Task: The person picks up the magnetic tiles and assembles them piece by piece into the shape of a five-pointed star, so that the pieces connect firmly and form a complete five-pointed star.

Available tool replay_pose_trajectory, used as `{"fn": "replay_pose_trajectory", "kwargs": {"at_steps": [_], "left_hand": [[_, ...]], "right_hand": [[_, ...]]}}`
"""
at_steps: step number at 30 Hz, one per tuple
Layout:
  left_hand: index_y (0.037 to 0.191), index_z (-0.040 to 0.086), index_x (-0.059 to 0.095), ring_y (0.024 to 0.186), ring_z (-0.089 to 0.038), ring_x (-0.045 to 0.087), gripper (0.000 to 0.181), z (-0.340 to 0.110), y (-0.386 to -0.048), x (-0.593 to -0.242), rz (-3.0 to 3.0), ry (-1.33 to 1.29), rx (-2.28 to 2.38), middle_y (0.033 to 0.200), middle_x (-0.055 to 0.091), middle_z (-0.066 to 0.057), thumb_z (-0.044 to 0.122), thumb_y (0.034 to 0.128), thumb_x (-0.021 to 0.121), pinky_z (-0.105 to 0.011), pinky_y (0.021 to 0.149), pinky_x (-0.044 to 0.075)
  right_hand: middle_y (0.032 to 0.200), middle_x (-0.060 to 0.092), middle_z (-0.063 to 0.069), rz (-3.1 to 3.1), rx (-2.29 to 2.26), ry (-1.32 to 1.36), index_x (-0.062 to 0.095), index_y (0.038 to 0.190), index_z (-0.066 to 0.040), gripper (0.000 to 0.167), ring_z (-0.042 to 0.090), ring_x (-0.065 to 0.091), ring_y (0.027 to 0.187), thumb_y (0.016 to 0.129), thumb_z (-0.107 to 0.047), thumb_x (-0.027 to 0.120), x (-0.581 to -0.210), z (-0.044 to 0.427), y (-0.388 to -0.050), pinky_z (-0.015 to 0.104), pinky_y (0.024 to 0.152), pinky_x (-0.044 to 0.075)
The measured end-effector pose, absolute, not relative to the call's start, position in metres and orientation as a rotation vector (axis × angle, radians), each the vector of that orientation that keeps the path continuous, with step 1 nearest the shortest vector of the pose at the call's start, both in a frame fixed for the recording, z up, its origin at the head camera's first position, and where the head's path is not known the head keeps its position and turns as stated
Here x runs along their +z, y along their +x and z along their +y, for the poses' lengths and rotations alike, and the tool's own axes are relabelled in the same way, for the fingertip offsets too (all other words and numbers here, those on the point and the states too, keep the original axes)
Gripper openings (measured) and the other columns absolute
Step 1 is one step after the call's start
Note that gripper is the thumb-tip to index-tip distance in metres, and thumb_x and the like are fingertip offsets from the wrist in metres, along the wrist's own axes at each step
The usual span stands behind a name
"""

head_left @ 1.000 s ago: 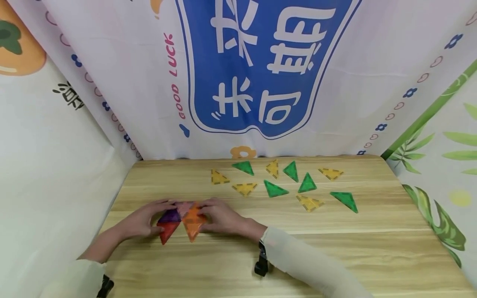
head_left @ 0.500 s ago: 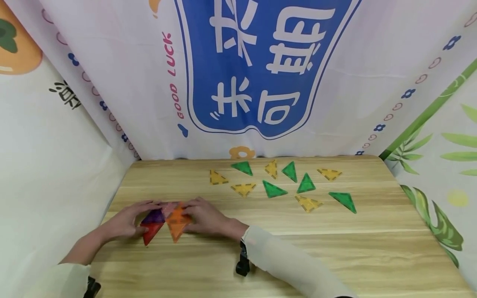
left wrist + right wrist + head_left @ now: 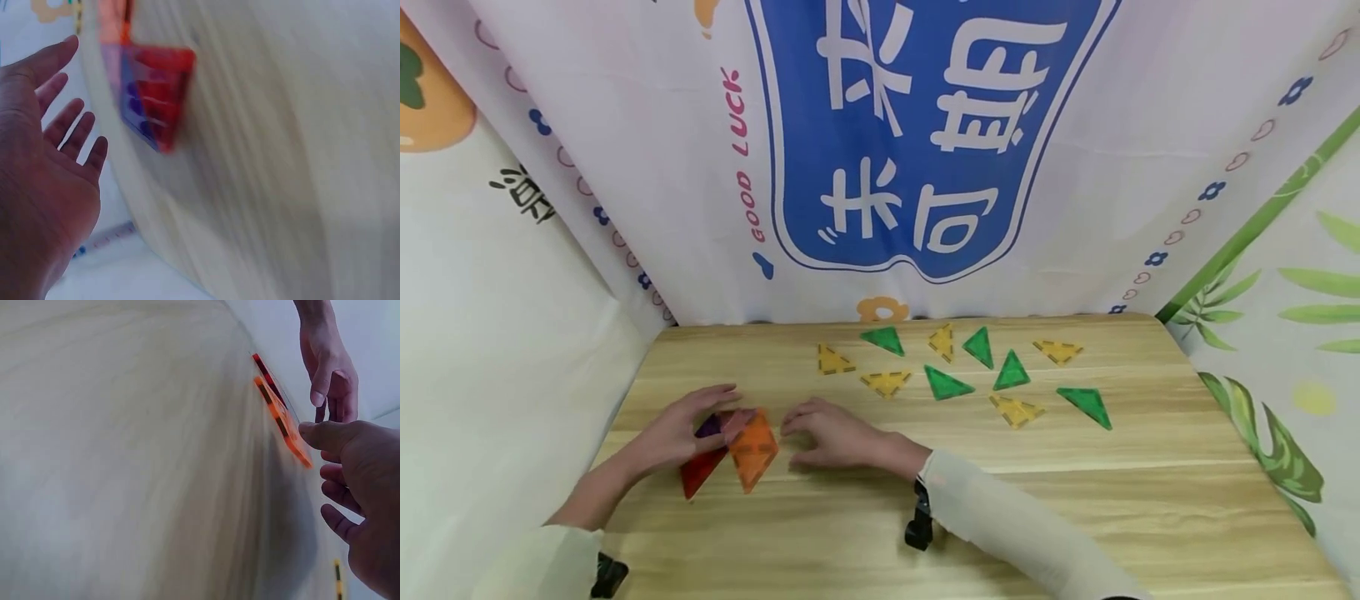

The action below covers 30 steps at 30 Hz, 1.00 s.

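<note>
A cluster of translucent triangular magnetic tiles lies left of the table's middle: a red tile [image 3: 698,477], a purple tile [image 3: 709,426], a pink tile [image 3: 739,422] and orange tiles [image 3: 754,450]. Over its left side hovers my left hand [image 3: 673,429], partly hiding the red and purple tiles. In the left wrist view, that hand's relaxed fingers [image 3: 75,134] are apart from the red and purple pieces. My right hand [image 3: 835,435] is just right of the orange tiles, loosely curved and holding nothing. The right wrist view shows its thumb tip [image 3: 309,430] overlapping the orange edge; contact is unclear there.
Loose green triangles [image 3: 947,383] and yellow triangles [image 3: 886,383], several of each, are scattered at the back of the wooden table [image 3: 925,533]. A printed cloth [image 3: 1060,233] hangs behind the far edge. Side cloths border the table left and right.
The tile cluster was slid left, with both hands on it. Since then my right hand has let go and moved right, and my left hand has lifted its fingers off the tiles.
</note>
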State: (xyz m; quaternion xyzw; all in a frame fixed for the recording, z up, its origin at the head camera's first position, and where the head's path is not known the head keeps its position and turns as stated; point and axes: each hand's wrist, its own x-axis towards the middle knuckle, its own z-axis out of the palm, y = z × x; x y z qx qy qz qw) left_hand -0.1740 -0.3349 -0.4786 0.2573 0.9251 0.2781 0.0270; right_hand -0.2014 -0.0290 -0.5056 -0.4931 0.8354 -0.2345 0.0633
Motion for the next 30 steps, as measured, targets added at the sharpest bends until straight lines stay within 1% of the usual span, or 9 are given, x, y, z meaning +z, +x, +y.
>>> {"fn": "replay_pose_trajectory", "kwargs": {"at_steps": [3, 4, 8, 10, 13, 14, 17, 23, 30], "left_hand": [[0.145, -0.002, 0.061, 0.141, -0.053, 0.046, 0.057, -0.322, -0.179, -0.476, 2.837, 0.792, 0.865, 0.155, 0.05, -0.027, 0.016, 0.0946, 0.081, -0.071, 0.108, 0.041], [0.146, -0.002, 0.06, 0.141, -0.052, 0.046, 0.058, -0.317, -0.181, -0.475, 2.814, 0.782, 0.884, 0.156, 0.049, -0.027, 0.016, 0.0954, 0.081, -0.069, 0.108, 0.043], [0.15, 0.0, 0.056, 0.144, -0.049, 0.045, 0.061, -0.299, -0.19, -0.476, 2.757, 0.756, 0.92, 0.159, 0.046, -0.026, 0.012, 0.0958, 0.08, -0.065, 0.109, 0.047], [0.151, 0.0, 0.055, 0.145, -0.048, 0.045, 0.062, -0.291, -0.194, -0.478, 2.752, 0.758, 0.925, 0.159, 0.046, -0.026, 0.009, 0.0951, 0.08, -0.064, 0.111, 0.046], [0.152, 0.001, 0.054, 0.147, -0.047, 0.043, 0.063, -0.279, -0.202, -0.482, 2.763, 0.774, 0.926, 0.16, 0.046, -0.025, 0.009, 0.0951, 0.08, -0.065, 0.115, 0.04], [0.152, 0.001, 0.054, 0.147, -0.047, 0.042, 0.064, -0.276, -0.204, -0.483, 2.769, 0.782, 0.927, 0.159, 0.047, -0.025, 0.01, 0.095, 0.08, -0.066, 0.117, 0.037], [0.154, 0.0, 0.052, 0.147, -0.047, 0.042, 0.067, -0.265, -0.213, -0.488, 2.777, 0.78, 0.939, 0.16, 0.046, -0.025, 0.014, 0.0952, 0.081, -0.066, 0.119, 0.034], [0.156, -0.001, 0.047, 0.149, -0.046, 0.041, 0.073, -0.243, -0.23, -0.493, 2.803, 0.727, 0.927, 0.161, 0.044, -0.026, 0.017, 0.0945, 0.082, -0.064, 0.121, 0.034], [0.156, -0.005, 0.045, 0.151, -0.048, 0.037, 0.077, -0.221, -0.248, -0.495, 2.821, 0.672, 0.93, 0.163, 0.04, -0.029, 0.017, 0.0934, 0.083, -0.063, 0.123, 0.031]], "right_hand": [[0.14, 0.067, 0.002, 2.537, -0.697, -1.489, 0.072, 0.134, -0.011, 0.042, 0.017, 0.058, 0.134, 0.099, -0.033, 0.078, -0.501, -0.014, -0.201, 0.026, 0.117, 0.042], [0.14, 0.067, 0.001, 2.542, -0.697, -1.488, 0.073, 0.134, -0.012, 0.041, 0.016, 0.057, 0.134, 0.099, -0.033, 0.078, -0.5, -0.008, -0.2, 0.026, 0.116, 0.042], [0.14, 0.067, 0.003, 2.544, -0.725, -1.479, 0.073, 0.133, -0.01, 0.042, 0.018, 0.057, 0.134, 0.098, -0.031, 0.079, -0.495, 0.021, -0.198, 0.029, 0.116, 0.043], [0.14, 0.067, 0.006, 2.551, -0.759, -1.485, 0.073, 0.133, -0.008, 0.043, 0.02, 0.058, 0.134, 0.097, -0.03, 0.08, -0.492, 0.038, -0.198, 0.032, 0.116, 0.045], [0.138, 0.067, 0.009, 2.614, -0.781, -1.477, 0.074, 0.13, -0.005, 0.043, 0.024, 0.061, 0.131, 0.095, -0.029, 0.083, -0.491, 0.063, -0.199, 0.037, 0.114, 0.048], [0.138, 0.067, 0.01, 2.643, -0.783, -1.463, 0.074, 0.129, -0.004, 0.044, 0.025, 0.061, 0.131, 0.094, -0.028, 0.083, -0.491, 0.071, -0.2, 0.038, 0.113, 0.049], [0.135, 0.068, 0.011, 2.744, -0.785, -1.389, 0.074, 0.127, -0.004, 0.046, 0.027, 0.062, 0.129, 0.092, -0.03, 0.086, -0.495, 0.09, -0.206, 0.041, 0.111, 0.051], [0.132, 0.069, 0.012, 2.896, -0.852, -1.154, 0.075, 0.127, -0.003, 0.052, 0.028, 0.062, 0.124, 0.088, -0.034, 0.089, -0.504, 0.105, -0.221, 0.042, 0.107, 0.053], [0.129, 0.069, 0.012, 2.995, -0.836, -1.016, 0.075, 0.125, -0.003, 0.059, 0.028, 0.063, 0.12, 0.084, -0.041, 0.092, -0.515, 0.11, -0.237, 0.042, 0.104, 0.054]]}}
